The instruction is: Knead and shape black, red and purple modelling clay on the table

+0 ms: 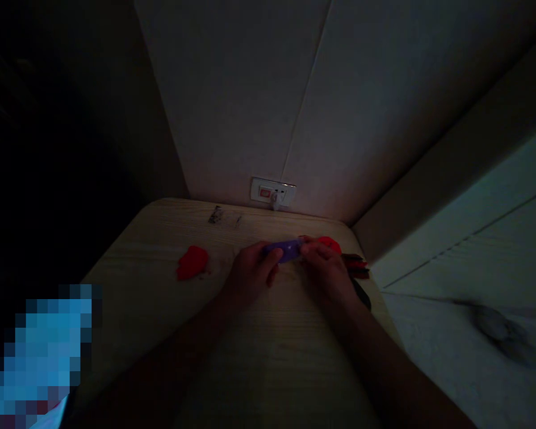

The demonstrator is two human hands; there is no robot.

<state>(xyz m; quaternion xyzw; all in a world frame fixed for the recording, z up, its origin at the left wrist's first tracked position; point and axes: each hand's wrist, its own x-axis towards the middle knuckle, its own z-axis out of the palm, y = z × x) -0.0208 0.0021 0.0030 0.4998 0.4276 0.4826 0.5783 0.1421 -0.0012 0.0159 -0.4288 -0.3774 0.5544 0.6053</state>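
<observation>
Both hands grip a small purple packet [286, 251], shiny on top, over the wooden table. At its left end is my left hand [254, 265], with the thumb pressed on the near side. My right hand [324, 262] pinches the other end, where the wrapping looks clear. What is inside the packet cannot be made out in the dim light. A flat, uneven red piece [193, 263] lies left of my left hand. Behind my right hand, another red piece [329, 243] is partly hidden by the fingers.
Right of my right hand lie dark and red strips [356, 266] and a dark rounded item [361, 294]. The light wooden table [268, 345] meets a wall with a socket [273, 193] and a plug in it. Dark marks [216, 214] show near its back edge.
</observation>
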